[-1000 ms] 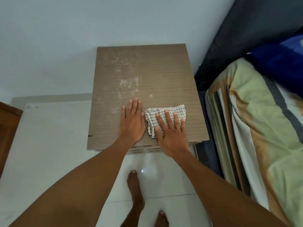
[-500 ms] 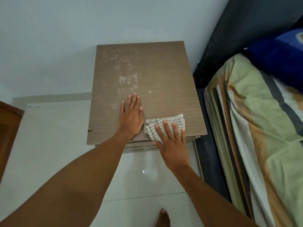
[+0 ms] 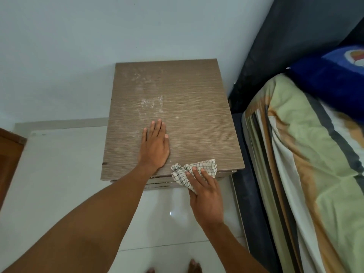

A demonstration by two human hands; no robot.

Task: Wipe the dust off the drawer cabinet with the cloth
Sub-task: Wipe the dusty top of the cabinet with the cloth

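Note:
The brown wood-grain drawer cabinet (image 3: 193, 115) stands against the wall, its top seen from above. White dust (image 3: 151, 104) smears its middle and far left. My left hand (image 3: 154, 146) lies flat and open on the top near the front edge. My right hand (image 3: 205, 198) holds the white checked cloth (image 3: 197, 170) at the cabinet's front right edge. Part of the cloth lies on the top and part hangs over the front. The drawer fronts are mostly hidden below the top.
A bed with a striped green, orange and white cover (image 3: 307, 164) runs along the right, close to the cabinet. A blue pillow (image 3: 331, 79) lies at its head. White floor tiles (image 3: 59, 174) lie left and in front. A brown wooden edge (image 3: 7, 154) shows at far left.
My right hand has dragged the cloth toward me, from the cabinet top to its front edge and partly over it. My left hand has stayed flat on the top.

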